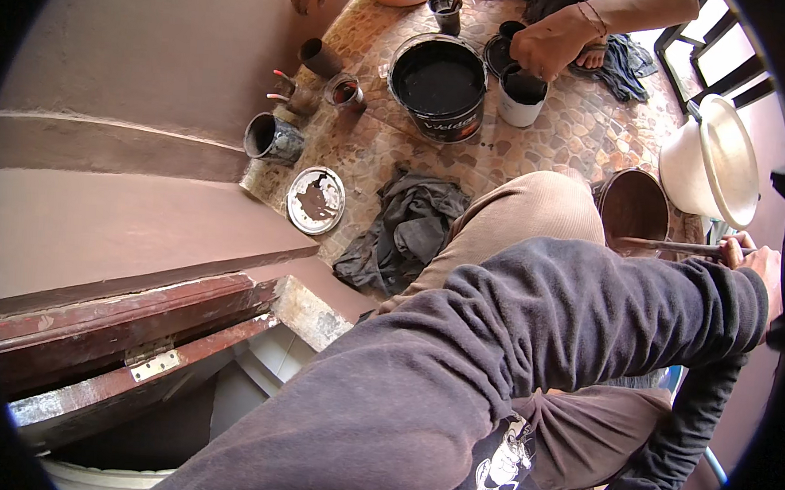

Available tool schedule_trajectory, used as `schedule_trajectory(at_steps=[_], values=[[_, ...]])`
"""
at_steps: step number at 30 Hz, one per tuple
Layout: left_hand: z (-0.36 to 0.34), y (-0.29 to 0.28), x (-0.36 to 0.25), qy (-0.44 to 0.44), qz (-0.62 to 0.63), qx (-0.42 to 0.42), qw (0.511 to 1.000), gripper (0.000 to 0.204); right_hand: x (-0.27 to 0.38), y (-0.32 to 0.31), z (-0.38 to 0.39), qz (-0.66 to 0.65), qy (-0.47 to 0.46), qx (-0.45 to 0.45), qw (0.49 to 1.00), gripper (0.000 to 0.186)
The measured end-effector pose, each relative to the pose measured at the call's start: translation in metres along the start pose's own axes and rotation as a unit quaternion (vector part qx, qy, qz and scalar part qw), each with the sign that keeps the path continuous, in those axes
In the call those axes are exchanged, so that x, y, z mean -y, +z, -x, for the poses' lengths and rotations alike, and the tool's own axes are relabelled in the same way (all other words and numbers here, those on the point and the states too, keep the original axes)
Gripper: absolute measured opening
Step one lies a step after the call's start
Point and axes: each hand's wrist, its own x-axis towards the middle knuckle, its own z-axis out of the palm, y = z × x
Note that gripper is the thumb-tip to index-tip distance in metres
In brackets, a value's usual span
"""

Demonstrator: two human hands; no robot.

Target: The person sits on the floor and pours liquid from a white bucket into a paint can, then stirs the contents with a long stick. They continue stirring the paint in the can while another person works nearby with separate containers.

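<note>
My left arm reaches across to the right edge, where my left hand [765, 272] is closed round the end of a long brown stick [676, 247]. The stick's other end lies over the mouth of a brown-stained bucket [631, 206], just beyond my raised knee. Whether the stick ends in a brush I cannot make out. My right arm [707, 421] comes up from the lower right and passes behind my left sleeve. That sleeve hides my right hand; some of the fingers at the stick could belong to it.
Another person's hand [545, 47] is at a white pot [518, 112] of dark paint. Beside it stands a large black paint bucket [439, 123]. Around are a dark cloth [411, 224], a stained lid [316, 200], several tins, a cream basin [689, 167] and a hinged wooden frame [137, 369].
</note>
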Motion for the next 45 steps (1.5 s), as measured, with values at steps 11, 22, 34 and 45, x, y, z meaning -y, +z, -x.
schedule_trajectory(at_steps=[11, 22, 34, 45], values=[[0.017, -0.001, 0.002, 0.087, 0.064, 0.074, 0.991, 0.021, -0.004, -0.009, -0.002, 0.005, 0.010, 0.006, 1.000, 0.017], [0.033, 0.004, 0.004, 0.091, 0.148, 0.086, 0.981, 0.013, -0.010, -0.026, -0.008, 0.044, -0.001, -0.103, 0.994, 0.016], [0.037, 0.012, 0.005, 0.093, 0.171, 0.083, 0.977, 0.015, -0.026, -0.040, -0.005, -0.043, -0.049, -0.025, 0.998, 0.011], [0.065, -0.150, 0.074, 0.232, -0.078, 0.015, 0.970, 0.031, -0.046, -0.030, -0.002, -0.061, -0.035, -0.018, 0.997, 0.011]])
